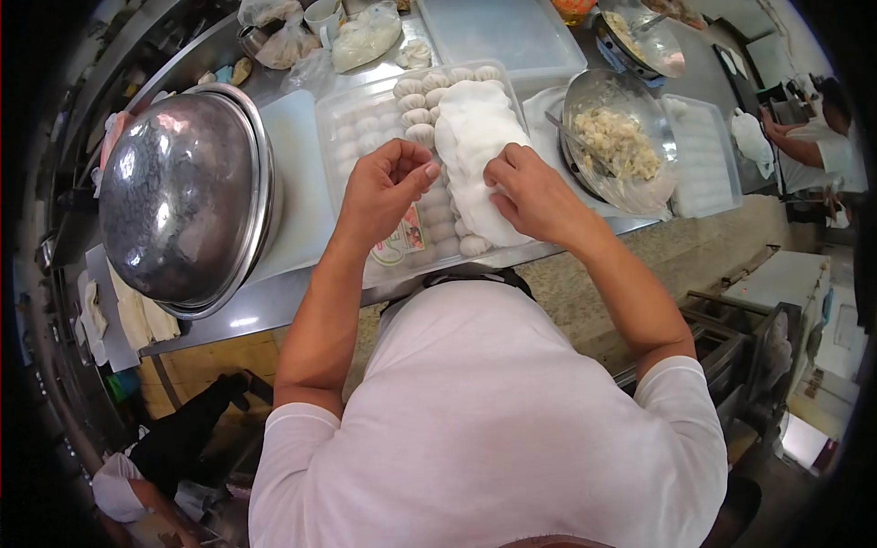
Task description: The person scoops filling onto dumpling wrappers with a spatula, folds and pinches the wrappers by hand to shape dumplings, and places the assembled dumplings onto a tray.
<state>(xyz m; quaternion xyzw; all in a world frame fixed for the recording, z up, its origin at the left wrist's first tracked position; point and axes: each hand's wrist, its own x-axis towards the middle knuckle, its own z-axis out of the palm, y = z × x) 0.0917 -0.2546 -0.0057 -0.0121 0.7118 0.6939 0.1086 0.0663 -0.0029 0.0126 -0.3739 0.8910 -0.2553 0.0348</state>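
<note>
My left hand (390,185) is above a clear plastic tray (326,123) of dumplings, thumb and fingertips drawn together; anything between them is hidden. My right hand (537,194) hovers over or rests on a layered pile of white dough wrappers (475,128); contact is unclear. Its fingers are curled, with the thumb apart from the forefinger and nothing visible between. Pleated dumplings (418,117) sit in rows left of the wrappers, partly covered by them. To the right, a metal bowl (577,91) holds pale chopped filling (621,146) with a utensil in it.
A large domed metal lid (178,196) covers a vessel at left, beside a pale board (297,173). Another box of dumplings (703,164) stands at right. Behind are a plastic lid (502,36), bags (365,36) and a second bowl (630,36). Other people (813,146) are nearby.
</note>
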